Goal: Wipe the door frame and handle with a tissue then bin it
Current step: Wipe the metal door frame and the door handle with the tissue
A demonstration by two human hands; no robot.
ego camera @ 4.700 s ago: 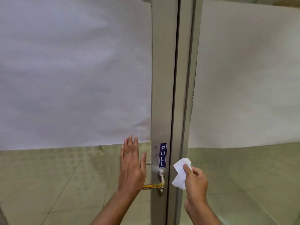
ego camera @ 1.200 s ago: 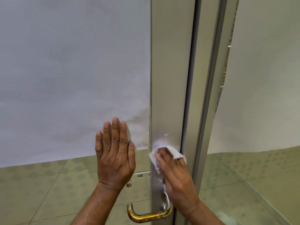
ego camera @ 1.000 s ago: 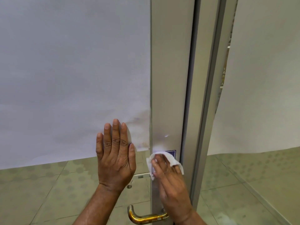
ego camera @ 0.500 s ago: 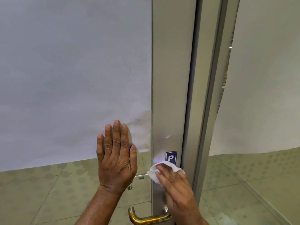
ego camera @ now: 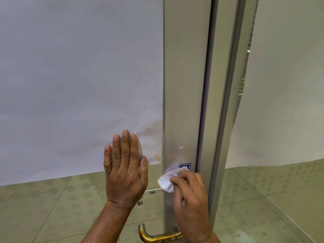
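A tall silver metal door frame point(ego camera: 184, 85) runs up the middle of the head view. My right hand point(ego camera: 190, 199) presses a crumpled white tissue point(ego camera: 166, 180) against the frame, just under a blue sign point(ego camera: 185, 166) that the hand mostly covers. Below it a brass lever handle point(ego camera: 157, 236) sticks out to the left at the bottom edge. My left hand point(ego camera: 125, 172) lies flat and open on the glass door panel point(ego camera: 78, 199), fingers pointing up, left of the frame. No bin is in view.
White paper point(ego camera: 78, 76) covers the upper glass on the left, stained near its lower right corner. A second metal post point(ego camera: 228, 102) and another papered glass pane point(ego camera: 284, 85) stand to the right. Tiled floor shows through the lower glass.
My right hand with the tissue has slid down the frame from above the blue sign to over it. My left hand has stayed flat on the glass.
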